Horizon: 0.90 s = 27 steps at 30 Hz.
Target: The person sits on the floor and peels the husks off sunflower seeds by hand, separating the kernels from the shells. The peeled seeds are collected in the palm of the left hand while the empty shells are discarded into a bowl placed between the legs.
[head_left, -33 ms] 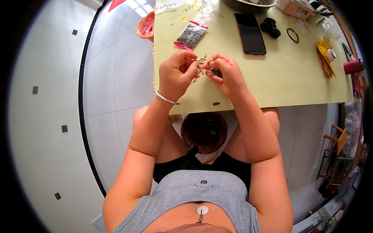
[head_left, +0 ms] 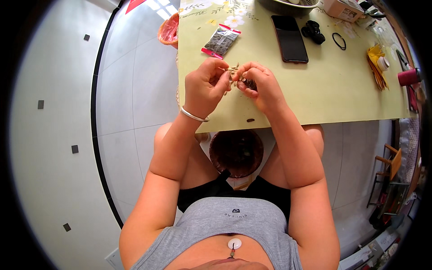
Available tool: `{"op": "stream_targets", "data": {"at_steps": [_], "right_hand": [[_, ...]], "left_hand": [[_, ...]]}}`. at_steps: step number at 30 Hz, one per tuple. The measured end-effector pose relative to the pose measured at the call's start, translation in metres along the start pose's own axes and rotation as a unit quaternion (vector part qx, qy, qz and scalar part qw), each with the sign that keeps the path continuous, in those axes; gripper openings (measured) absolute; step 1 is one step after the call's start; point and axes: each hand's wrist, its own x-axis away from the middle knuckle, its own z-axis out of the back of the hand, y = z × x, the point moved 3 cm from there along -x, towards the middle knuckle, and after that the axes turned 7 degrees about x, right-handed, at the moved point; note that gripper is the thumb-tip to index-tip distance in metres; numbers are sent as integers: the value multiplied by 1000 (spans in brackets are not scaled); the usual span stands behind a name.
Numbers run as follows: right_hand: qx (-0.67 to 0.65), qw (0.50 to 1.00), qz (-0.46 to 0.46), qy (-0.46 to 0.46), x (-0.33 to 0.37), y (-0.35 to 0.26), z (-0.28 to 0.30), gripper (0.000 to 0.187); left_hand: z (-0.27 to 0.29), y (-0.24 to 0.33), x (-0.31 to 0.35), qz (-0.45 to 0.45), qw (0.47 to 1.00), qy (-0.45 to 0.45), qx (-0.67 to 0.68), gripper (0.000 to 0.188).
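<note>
Both my hands meet above the near left part of the table, fingertips almost touching. My left hand (head_left: 203,85) is closed in a pinch between thumb and forefinger; what it grips, if anything, is too small to make out. In the curled fingers of my right hand (head_left: 264,87) lie several dark striped sunflower seeds (head_left: 249,83), its thumb and forefinger drawn together toward the left fingertips. Pale shelled kernels (head_left: 234,69) lie in a small heap on the table behind and between the hands. One dark seed (head_left: 250,120) rests alone near the table's front edge.
Beyond my hands lies a clear packet with red ends (head_left: 221,41). A black phone (head_left: 290,38), a black gadget (head_left: 313,32) and a black loop (head_left: 339,41) are farther right. A brown bin (head_left: 236,153) stands between my knees, below the table edge (head_left: 315,123).
The fingers of my right hand have shifted slightly around the seeds. My left hand stays in nearly the same place.
</note>
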Motion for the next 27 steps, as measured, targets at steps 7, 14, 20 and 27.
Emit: {"op": "stream_targets", "data": {"at_steps": [7, 14, 20, 27], "right_hand": [[-93, 993, -44, -57, -3, 6, -2, 20], [-247, 965, -76, -41, -7, -1, 20, 18], [-239, 969, -21, -55, -5, -10, 25, 23], [-198, 980, -20, -12, -4, -11, 25, 21]], "left_hand": [[-1, 14, 4, -47, 999, -19, -4, 6], [17, 1, -1, -33, 978, -13, -204, 7], [0, 8, 16, -115, 930, -71, -341, 16], [-23, -1, 23, -187, 884, -209, -374, 11]]}}
